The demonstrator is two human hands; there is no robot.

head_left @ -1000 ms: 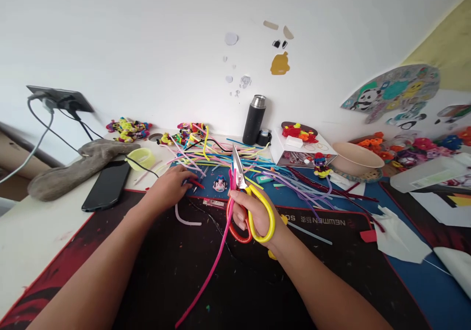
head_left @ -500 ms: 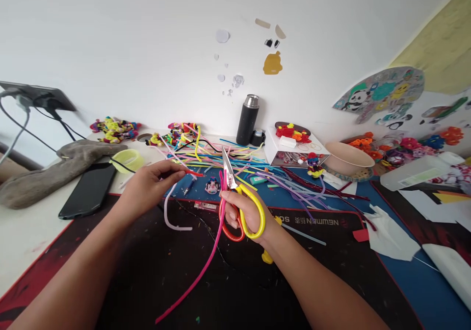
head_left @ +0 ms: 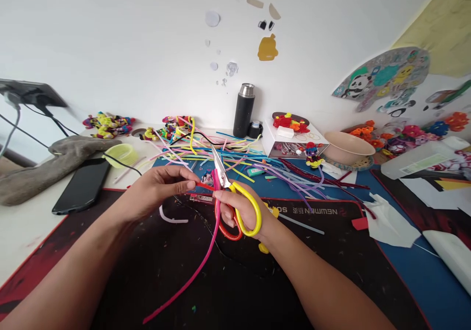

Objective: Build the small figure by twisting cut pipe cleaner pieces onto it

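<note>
The black mat (head_left: 228,295) carries the work; beyond its far edge a loose pile of coloured strips (head_left: 235,151) crowds the space, with a black thermos (head_left: 244,112) standing behind. A phone (head_left: 81,185) lies across the mat's far-left corner. Near the far edge, the right hand (head_left: 241,205) is closed around scissors (head_left: 224,178) and a long pink stem (head_left: 211,247) hanging toward the near edge. The left hand (head_left: 158,190) pinches a short red strip (head_left: 203,186), partly hidden by its fingers; contact between strip and stem cannot be determined. A small figure (head_left: 206,178) is partly obscured beside the blades.

Scissor blades (head_left: 220,165) gleam, smooth metal; the flask (head_left: 243,114) looks matt.
</note>
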